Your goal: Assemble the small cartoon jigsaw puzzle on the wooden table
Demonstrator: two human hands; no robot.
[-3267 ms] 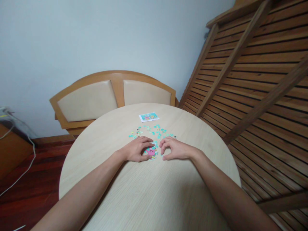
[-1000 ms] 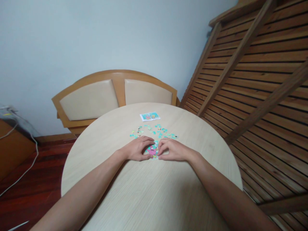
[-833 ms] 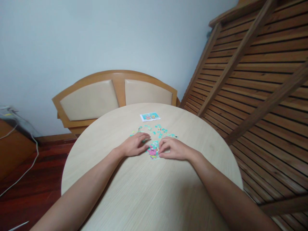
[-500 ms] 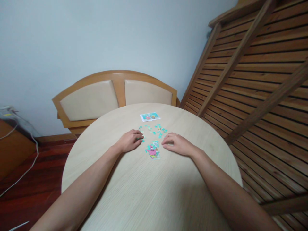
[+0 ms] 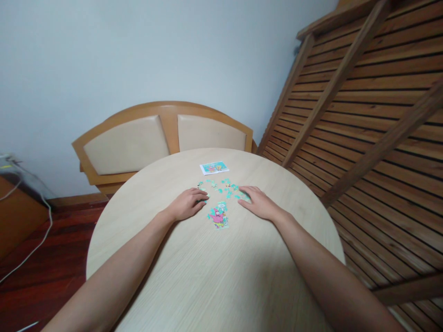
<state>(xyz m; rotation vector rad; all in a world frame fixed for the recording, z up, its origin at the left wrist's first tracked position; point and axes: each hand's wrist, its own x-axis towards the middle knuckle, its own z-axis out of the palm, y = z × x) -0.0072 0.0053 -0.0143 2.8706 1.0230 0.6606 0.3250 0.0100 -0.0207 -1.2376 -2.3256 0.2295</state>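
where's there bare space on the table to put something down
The widest bare patch is the near part of the table, between the forearms. More lies left of the picture card and right of it. It is crowded where loose puzzle pieces spread between the hands and the card.

Past the surface (image 5: 221, 267) I see a wooden headboard (image 5: 169, 124) with two cream padded panels against a pale wall (image 5: 155, 50). On my right a slatted wooden frame (image 5: 363, 106) leans at a slant. A white cable (image 5: 50, 216) trails down to the dark red floor (image 5: 51, 258), near what seems to be a brown cabinet (image 5: 20, 212).
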